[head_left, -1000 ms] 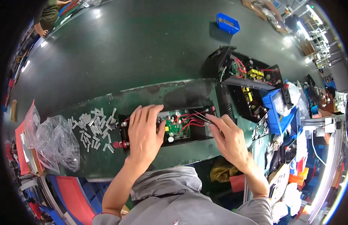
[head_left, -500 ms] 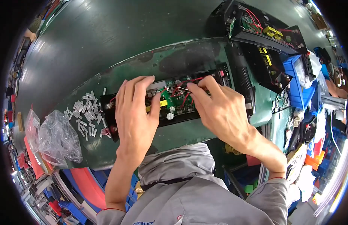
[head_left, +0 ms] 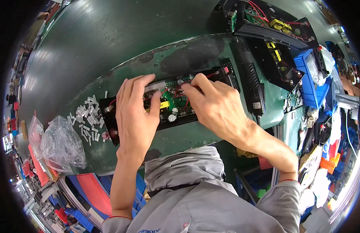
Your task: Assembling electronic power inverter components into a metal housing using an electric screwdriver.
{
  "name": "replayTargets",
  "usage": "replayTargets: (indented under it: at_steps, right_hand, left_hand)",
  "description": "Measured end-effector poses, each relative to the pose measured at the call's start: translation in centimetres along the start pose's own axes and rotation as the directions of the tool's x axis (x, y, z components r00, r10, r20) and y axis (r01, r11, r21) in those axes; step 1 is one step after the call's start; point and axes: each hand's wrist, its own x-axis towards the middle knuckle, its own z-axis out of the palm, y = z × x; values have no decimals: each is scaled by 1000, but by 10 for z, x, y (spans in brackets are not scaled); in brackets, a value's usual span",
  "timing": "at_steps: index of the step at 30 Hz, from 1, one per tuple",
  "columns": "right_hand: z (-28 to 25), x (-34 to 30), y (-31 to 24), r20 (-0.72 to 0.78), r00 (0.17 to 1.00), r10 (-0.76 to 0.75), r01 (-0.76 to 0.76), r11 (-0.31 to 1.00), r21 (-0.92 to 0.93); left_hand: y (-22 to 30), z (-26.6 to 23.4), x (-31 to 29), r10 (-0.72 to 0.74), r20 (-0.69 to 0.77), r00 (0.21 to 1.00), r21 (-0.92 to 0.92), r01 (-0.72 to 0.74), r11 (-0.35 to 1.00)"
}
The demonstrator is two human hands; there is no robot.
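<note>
A long black metal case [head_left: 176, 125] lies across the green bench, with a green circuit board [head_left: 174, 102] inside it. The board carries red wires, a yellow-wrapped transformer [head_left: 164, 105] and round capacitors. My left hand [head_left: 135, 112] lies over the left part of the case, its fingers bent toward the far rim and its thumb apart over the board. My right hand [head_left: 220, 108] reaches in from the right. Its thumb and fingertips are pinched together above the board beside the red wires; what is between them is too small to make out.
Several small white tubes [head_left: 87, 118] lie left of the case, beside a clear plastic bag [head_left: 63, 143]. A black power tool [head_left: 253, 83] lies at the right. Further open black cases [head_left: 269, 33] and a blue bin [head_left: 307, 81] stand at the far right.
My right hand has moved slightly left and away from me, still pinched over the board. My left hand and the case have shifted a little left in view.
</note>
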Motion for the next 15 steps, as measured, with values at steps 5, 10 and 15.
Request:
replayTargets:
  at_steps: [5, 10, 15]
  right_hand:
    - [0, -1, 0, -18, 1000, -13, 14, 1000, 29]
    - [0, 3, 1, 41, 998, -47, 49, 997, -52]
    - [4, 2, 1, -31, 993, -118, 113, 985, -127]
  left_hand:
    - [-1, 1, 3, -3, 50, 999, -10, 4, 1000]
    - [1, 1, 6, -69, 88, 994, -68, 75, 995]
    - [1, 4, 8, -9, 75, 997, 30, 7, 1000]
